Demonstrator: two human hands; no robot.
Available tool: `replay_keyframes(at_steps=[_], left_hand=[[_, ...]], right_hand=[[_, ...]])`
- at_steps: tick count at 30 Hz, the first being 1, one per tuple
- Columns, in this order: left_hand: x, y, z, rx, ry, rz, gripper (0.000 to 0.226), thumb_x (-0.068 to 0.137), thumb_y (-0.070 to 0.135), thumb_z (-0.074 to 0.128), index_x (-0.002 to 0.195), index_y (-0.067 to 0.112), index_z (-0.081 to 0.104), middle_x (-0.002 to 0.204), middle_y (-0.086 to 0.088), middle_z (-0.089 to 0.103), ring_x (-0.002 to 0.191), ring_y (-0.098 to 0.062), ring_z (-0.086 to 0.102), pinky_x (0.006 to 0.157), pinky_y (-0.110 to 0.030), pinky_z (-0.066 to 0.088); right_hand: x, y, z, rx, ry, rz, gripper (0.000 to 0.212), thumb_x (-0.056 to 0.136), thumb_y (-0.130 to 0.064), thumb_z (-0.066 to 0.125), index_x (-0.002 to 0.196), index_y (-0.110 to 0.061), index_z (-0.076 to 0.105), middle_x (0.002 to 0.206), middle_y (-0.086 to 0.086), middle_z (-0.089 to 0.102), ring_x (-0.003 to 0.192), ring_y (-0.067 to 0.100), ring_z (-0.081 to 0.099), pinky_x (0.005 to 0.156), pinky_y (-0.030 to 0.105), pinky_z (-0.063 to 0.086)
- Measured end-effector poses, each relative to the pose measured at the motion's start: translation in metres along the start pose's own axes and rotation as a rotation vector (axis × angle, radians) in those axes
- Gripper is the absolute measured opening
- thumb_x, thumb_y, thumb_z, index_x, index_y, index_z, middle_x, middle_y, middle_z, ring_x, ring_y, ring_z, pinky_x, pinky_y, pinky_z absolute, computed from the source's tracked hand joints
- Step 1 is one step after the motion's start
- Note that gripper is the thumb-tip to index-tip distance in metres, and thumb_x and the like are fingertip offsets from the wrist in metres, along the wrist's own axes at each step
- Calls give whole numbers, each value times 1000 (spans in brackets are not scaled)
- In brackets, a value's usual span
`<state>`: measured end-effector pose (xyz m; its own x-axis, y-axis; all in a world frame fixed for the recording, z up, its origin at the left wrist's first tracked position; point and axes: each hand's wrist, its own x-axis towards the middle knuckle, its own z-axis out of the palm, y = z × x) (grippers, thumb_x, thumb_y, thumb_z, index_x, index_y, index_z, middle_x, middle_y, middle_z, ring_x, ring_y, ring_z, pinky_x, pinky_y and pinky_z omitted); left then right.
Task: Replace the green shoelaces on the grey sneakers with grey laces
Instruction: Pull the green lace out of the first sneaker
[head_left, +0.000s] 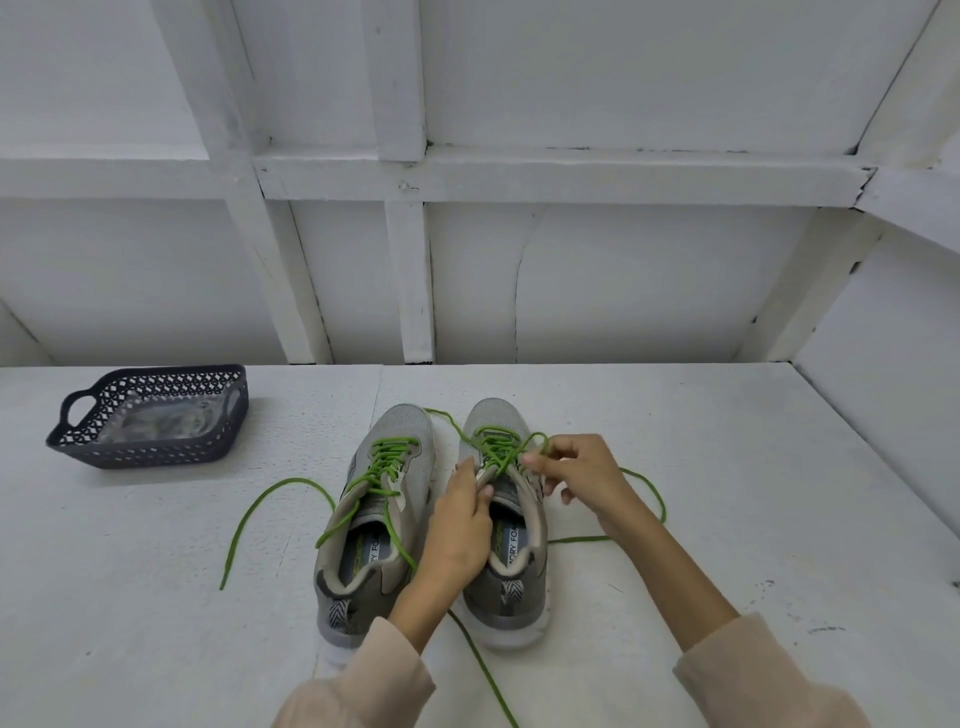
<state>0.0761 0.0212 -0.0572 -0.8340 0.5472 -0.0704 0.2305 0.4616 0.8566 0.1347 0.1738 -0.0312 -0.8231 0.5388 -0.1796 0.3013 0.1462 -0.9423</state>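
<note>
Grey sneakers (402, 431) side by side, toes away, right hand (579, 475) pinching green lace (511, 448)

2 sneakers: left sneaker (400, 431) and right sneaker (493, 415), both with light grey mesh uppers, darker grey heel panels and beige collar lining. Soles (519, 642) white. Green laces (382, 460) on both, bright lime. Heel tabs (340, 613) black-white chevron stripes. Insoles (376, 553) blue-grey, dark lettering, green logo. Basket (156, 453) dark navy, near black, diamond lattice cut-outs. Clear bag (156, 423) inside it, contents grey with a bit of green. Counter (727, 467) white, faintly speckled. Wall (623, 286) white painted panels. Sleeves (363, 686) pale beige-pink, plain.
</note>
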Motion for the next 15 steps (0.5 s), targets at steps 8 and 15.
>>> replay_keyframes(at_steps=[8, 15], left_hand=[[-3, 4, -2, -10, 16, 6, 39, 101, 15, 41, 139, 5, 39, 137, -14, 50, 127, -27, 45, 95, -27, 35], [-3, 4, -2, -10, -5, 6, 45, 102, 18, 40, 145, 10, 32, 146, -9, 42, 136, -23, 37, 101, -25, 30]], right_hand=[[-10, 4, -2, 52, -106, 124, 26, 83, -28, 75, 91, -3, 72, 75, 3, 67, 58, 11, 57, 44, 21, 38], [-3, 3, -10, 416, 222, 111, 20, 90, -24, 68, 91, -3, 67, 77, 3, 64, 50, 10, 51, 43, 21, 35]])
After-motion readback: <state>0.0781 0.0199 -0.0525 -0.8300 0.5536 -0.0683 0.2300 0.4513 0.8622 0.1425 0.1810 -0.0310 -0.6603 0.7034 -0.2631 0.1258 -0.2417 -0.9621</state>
